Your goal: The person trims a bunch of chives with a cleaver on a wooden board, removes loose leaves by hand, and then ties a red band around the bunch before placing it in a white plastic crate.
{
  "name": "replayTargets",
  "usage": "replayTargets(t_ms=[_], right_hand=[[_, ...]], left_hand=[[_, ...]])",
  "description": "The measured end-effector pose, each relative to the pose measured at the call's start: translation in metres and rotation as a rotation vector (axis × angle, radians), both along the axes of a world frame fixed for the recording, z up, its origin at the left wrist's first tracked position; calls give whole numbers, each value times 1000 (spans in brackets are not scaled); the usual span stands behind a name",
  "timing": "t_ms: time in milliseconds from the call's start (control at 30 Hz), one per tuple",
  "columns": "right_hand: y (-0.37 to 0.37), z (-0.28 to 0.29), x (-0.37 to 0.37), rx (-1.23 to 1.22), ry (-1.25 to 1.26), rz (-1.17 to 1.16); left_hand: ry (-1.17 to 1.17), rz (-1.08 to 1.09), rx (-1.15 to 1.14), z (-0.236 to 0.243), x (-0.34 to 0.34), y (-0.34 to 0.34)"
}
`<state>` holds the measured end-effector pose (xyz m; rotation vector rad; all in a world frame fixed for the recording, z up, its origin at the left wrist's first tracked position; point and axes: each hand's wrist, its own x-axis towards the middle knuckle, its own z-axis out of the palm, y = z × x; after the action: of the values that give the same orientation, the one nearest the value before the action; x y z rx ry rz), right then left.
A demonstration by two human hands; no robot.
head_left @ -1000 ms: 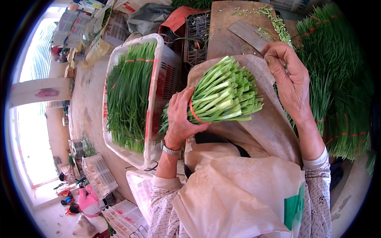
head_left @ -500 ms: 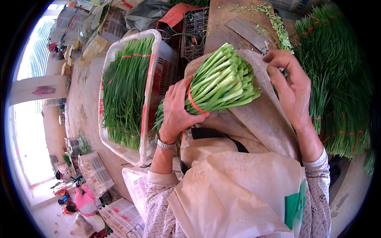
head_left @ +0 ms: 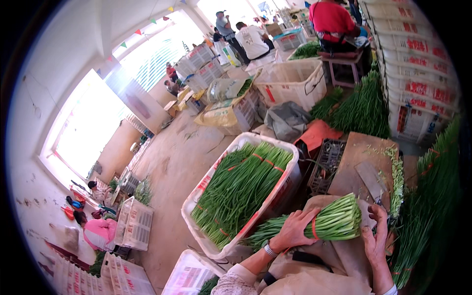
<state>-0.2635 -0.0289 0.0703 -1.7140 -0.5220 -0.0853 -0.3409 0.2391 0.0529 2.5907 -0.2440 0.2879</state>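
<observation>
My left hand (head_left: 295, 230) is wrapped round a bunch of garlic chives (head_left: 341, 219), just behind the red band (head_left: 313, 227) tied about it. The pale cut ends point right, and the green leaves trail left toward a white crate (head_left: 211, 251). Beside the cut ends is my right hand (head_left: 376, 243), its fingers apart and curved, with nothing visible in them. Beyond the hands, a broad-bladed knife (head_left: 369, 178) lies on a wooden board (head_left: 346, 169), next to a strip of chopped stalk bits (head_left: 396, 182).
Banded chive bunches (head_left: 241, 187) fill the white crate. More chives (head_left: 423, 211) are heaped along my right side. A dark plastic basket (head_left: 327, 164) stands left of the board. Stacked crates (head_left: 418, 73) rise at the far right. Several people sit or stand farther off.
The view has swung up and left, showing more of the room. My left hand still holds the chives. My right hand is now lower, close beside the cut ends.
</observation>
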Motion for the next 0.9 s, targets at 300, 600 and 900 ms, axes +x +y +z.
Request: replayTargets(t_ms=[300, 600, 900], right_hand=[[-54, -2, 113, 245, 288, 94], [-3, 78, 11, 181, -456, 24], [22, 11, -30, -114, -732, 294]], left_hand=[[-351, -44, 163, 60, 16, -4], [-803, 194, -1117, 110, 55, -2], [269, 141, -542, -50, -88, 1]])
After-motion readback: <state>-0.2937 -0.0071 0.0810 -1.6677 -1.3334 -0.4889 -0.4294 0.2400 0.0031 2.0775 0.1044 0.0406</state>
